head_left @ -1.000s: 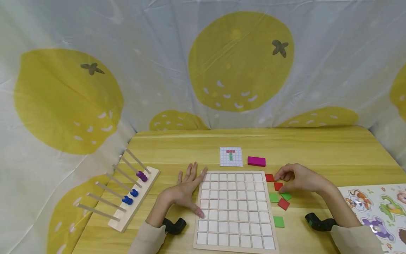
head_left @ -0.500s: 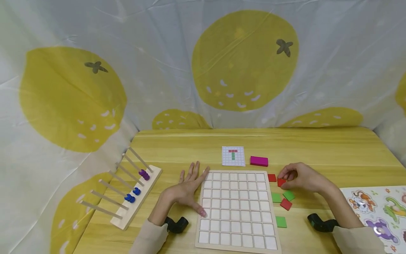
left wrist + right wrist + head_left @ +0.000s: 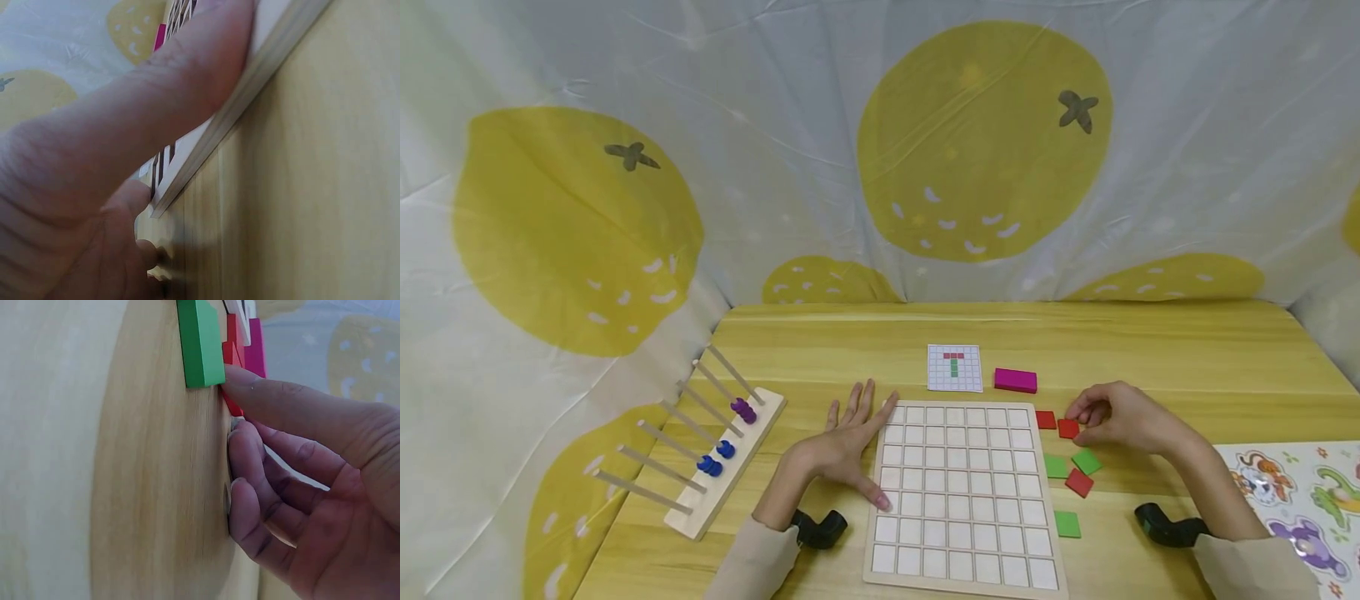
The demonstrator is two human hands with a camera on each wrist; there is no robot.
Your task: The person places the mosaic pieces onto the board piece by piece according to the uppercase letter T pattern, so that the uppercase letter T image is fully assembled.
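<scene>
My left hand (image 3: pixel 838 454) lies spread at the left edge of the wooden grid board (image 3: pixel 951 575), thumb on the lower left frame and index finger at the top left corner. In the left wrist view the thumb (image 3: pixel 156 100) presses over the board's rim. Right of the board, my right hand (image 3: pixel 1127 421) pinches a small red square tile (image 3: pixel 1067 428) by its right side with thumb and index finger. Another red tile (image 3: pixel 1046 419) lies just left of it. Below are a third red tile (image 3: pixel 1079 483) and green tiles, one (image 3: pixel 200 344) close beside the right thumb.
A card with a red and green T pattern (image 3: pixel 954 375) and a magenta block (image 3: pixel 1016 381) lie behind the board. On the left stands a peg rack (image 3: pixel 688 521) with purple and blue beads. An animal picture sheet (image 3: pixel 1292 467) lies at the right.
My right thumb and index finger have come onto the middle red tile and shifted it slightly away, roughly level with the first red one. My left hand stays on the board.
</scene>
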